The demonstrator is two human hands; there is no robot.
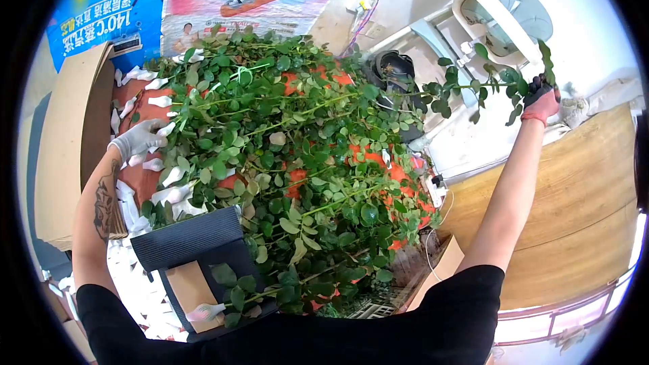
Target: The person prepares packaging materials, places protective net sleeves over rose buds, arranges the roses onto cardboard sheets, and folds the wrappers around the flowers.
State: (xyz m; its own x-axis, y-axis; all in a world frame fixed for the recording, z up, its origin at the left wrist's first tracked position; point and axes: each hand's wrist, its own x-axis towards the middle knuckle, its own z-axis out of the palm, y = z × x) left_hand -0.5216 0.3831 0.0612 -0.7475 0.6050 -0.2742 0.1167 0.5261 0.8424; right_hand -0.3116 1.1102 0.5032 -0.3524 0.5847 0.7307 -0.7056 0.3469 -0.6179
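My left hand [140,140], in a pale grey glove, reaches to the left edge of a pile of cut roses [270,155]. Its fingers close at a rose bud [167,128] in a white sleeve; the glove partly hides the grip. Stretched far to the right, my right hand [541,103], in a red and black glove, grips a leafy rose stem [466,86]. That stem runs left toward the pile, where its other end is lost among leaves. Several white-sleeved buds [160,101] line the pile's left side.
A single rose [206,311] lies in front of me by a black ribbed pad [193,236] and a cardboard piece [193,290]. Cardboard [64,162] stands at left. Behind the pile are a black helmet-like object [393,67] and a white high chair [473,20]. A power strip [435,189] sits at right.
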